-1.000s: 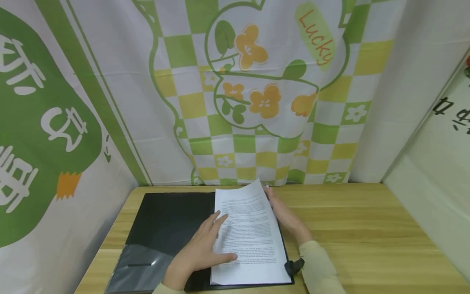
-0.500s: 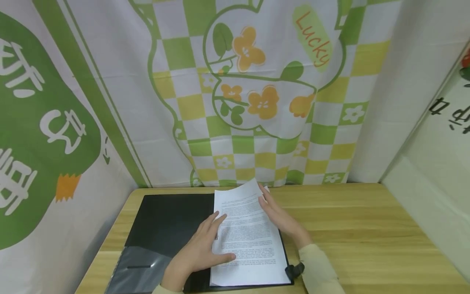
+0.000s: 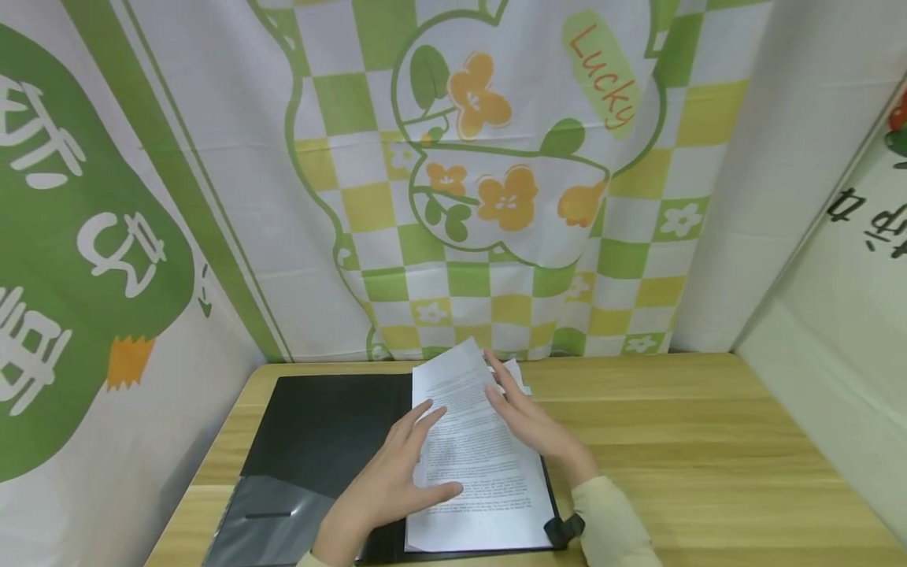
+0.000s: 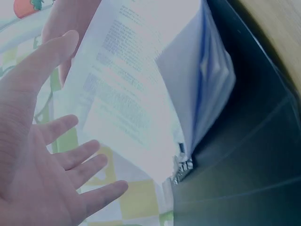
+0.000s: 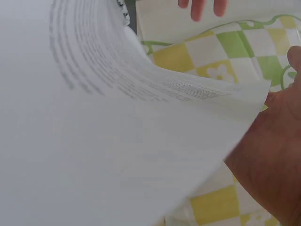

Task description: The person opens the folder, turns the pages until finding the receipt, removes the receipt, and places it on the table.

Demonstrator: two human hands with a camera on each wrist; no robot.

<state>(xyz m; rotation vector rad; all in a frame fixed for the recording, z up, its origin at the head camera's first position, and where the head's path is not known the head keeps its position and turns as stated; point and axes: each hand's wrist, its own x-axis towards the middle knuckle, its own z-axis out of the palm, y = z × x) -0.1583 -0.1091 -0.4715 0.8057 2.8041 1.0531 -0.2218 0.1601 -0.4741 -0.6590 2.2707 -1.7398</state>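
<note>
A stack of printed sheets lies on the right side of an opened black folder. The top sheet bends upward at its far right corner. Metal clip hardware holds the sheets along their inner edge in the left wrist view. My left hand hovers at the inner edge of the pages, fingers spread, nothing in its grasp. Against the lifted sheet's right edge is my right hand, fingers extended. In the right wrist view the curved sheet partly hides that hand.
The folder's left cover has a clear pocket. All of it rests on a wooden table. A patterned cloth hangs behind the far edge. A black device sits at the right wrist.
My right hand has moved from the stack's far right edge leftward over it, and the top sheet's corner has risen and swung left. My left hand has hardly moved.
</note>
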